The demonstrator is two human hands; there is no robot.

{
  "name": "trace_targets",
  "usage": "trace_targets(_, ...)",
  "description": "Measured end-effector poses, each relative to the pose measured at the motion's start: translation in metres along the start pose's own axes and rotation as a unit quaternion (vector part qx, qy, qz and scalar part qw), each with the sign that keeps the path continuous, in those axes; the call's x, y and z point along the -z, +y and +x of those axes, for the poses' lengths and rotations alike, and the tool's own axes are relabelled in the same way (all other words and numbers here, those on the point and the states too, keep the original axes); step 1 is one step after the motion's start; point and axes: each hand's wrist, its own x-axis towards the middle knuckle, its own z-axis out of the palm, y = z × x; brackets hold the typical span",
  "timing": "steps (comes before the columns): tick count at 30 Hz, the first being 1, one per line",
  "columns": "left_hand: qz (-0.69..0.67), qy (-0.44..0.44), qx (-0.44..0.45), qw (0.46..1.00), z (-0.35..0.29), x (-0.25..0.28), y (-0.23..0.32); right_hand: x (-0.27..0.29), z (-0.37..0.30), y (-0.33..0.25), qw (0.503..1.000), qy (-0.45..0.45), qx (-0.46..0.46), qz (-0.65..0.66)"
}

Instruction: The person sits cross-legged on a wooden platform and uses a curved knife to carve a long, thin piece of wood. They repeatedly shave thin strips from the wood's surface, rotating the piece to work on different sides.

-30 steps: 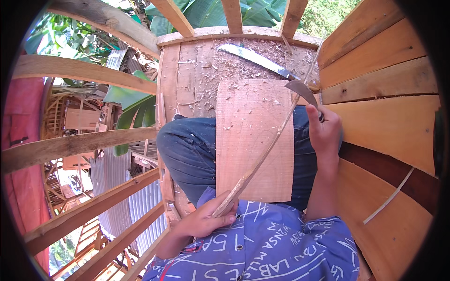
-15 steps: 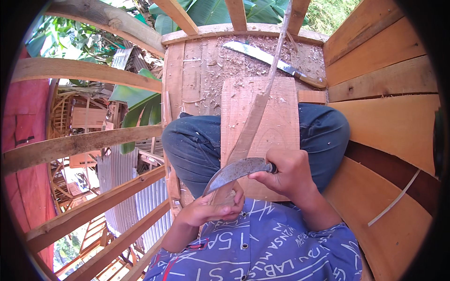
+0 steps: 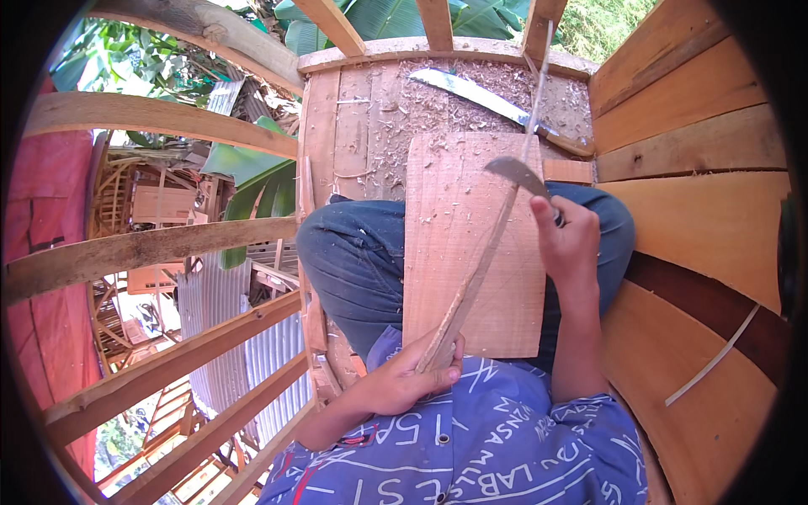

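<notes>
Board (image 3: 446, 236) under strip (image 3: 475, 282) in left grip (image 3: 402, 383)

The left hand (image 3: 412, 380) is curled shut at the wooden board's (image 3: 442, 236) near-left corner. At the right edge, the right hand (image 3: 572, 240) makes a fist, thumb extended, right forearm (image 3: 581, 337) reaching forward.

A big knife (image 3: 484, 100) lies on the wood floor (image 3: 353, 135), with curly wood bits (image 3: 505, 80) around it. Behind the wooden rails (image 3: 160, 245) are big green leaves (image 3: 379, 23), wavy metal sheets (image 3: 210, 307) and a red sheet (image 3: 50, 185).
</notes>
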Motion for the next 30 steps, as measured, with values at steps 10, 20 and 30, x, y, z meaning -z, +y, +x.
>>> trace_targets(10, -0.271, -0.055, -0.119, 0.954, 0.022, 0.011, 0.011, -0.002, -0.031, -0.015, 0.933, -0.254, -0.039, 0.253)
trace_targets(20, -0.229, -0.101, -0.057, 0.967, 0.023, 0.014, 0.008, -0.019, -0.052, -0.059, 0.773, -0.344, -0.129, 0.518)
trace_targets(30, -0.153, -0.059, -0.047, 0.985, 0.019, 0.016, 0.007, -0.023, -0.052, -0.063, 0.8, -0.279, -0.158, 0.508)
